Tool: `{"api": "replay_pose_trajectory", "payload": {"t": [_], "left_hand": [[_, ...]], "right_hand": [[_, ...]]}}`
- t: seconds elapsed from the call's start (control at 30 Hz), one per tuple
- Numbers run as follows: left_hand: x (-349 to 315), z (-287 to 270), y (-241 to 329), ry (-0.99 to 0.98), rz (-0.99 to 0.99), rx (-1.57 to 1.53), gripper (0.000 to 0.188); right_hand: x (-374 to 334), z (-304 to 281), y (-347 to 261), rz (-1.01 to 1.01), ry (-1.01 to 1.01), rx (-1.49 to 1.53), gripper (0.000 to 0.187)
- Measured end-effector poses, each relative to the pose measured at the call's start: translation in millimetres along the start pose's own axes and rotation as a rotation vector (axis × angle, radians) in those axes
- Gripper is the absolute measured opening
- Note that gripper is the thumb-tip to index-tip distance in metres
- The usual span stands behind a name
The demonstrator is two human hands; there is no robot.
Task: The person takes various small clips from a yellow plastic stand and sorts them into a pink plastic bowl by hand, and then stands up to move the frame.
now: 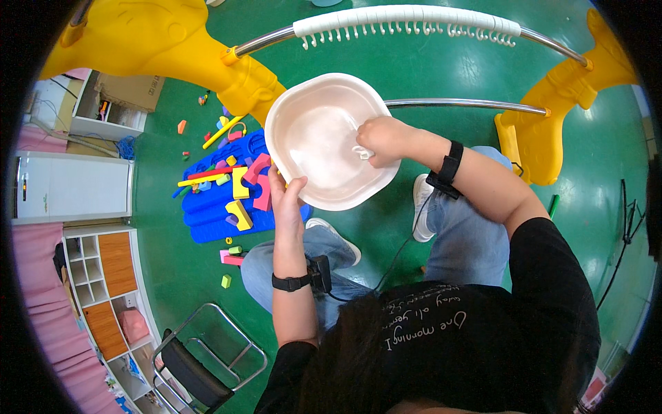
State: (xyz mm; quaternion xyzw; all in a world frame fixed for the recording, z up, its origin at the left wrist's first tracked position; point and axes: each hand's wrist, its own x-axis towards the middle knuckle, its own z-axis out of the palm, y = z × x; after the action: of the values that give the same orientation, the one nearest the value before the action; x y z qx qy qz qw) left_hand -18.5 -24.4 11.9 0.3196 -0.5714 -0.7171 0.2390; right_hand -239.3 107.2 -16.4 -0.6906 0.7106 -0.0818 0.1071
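A white basin [314,141] with a rounded square rim is held up over my knees, tilted so that its inside faces me. My left hand [288,198] grips the basin's lower left rim, the thumb on top and the fingers mostly hidden behind the wall. At the right inner side of the basin, my right hand [387,140] is closed around a small crumpled white wipe [363,152], whose end pokes out below the fingers. Whether it is paper or cloth I cannot tell. The right hand reaches over the rim.
Yellow rack posts [541,138] stand either side, joined by metal bars [469,103]; white hooks [407,21] line the top bar. Coloured foam blocks [239,214] lie on a blue plastic panel [200,224] at left. A folding chair [196,369] stands at lower left, near shelves [86,270].
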Motion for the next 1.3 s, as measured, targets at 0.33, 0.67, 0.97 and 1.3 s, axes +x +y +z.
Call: {"api": "replay_pose_trajectory", "payload": {"t": [0.33,0.67,0.97,1.3], "left_hand": [[-1,0,4,0.015,-0.015,-0.052,0.07],[4,-1,-2,0.006,-0.004,-0.068,0.07],[-3,-2,4,0.005,-0.019,-0.065,0.07],[3,0,-10,-0.061,0.02,-0.025,0.068]], "right_hand": [[-2,-14,2,-0.021,0.056,0.067,0.03],[-11,-55,12,-0.082,0.488,0.251,0.034],[-155,-165,94,0.523,1.425,-0.052,0.034],[-226,-161,143,1.007,1.132,-0.159,0.054]]}}
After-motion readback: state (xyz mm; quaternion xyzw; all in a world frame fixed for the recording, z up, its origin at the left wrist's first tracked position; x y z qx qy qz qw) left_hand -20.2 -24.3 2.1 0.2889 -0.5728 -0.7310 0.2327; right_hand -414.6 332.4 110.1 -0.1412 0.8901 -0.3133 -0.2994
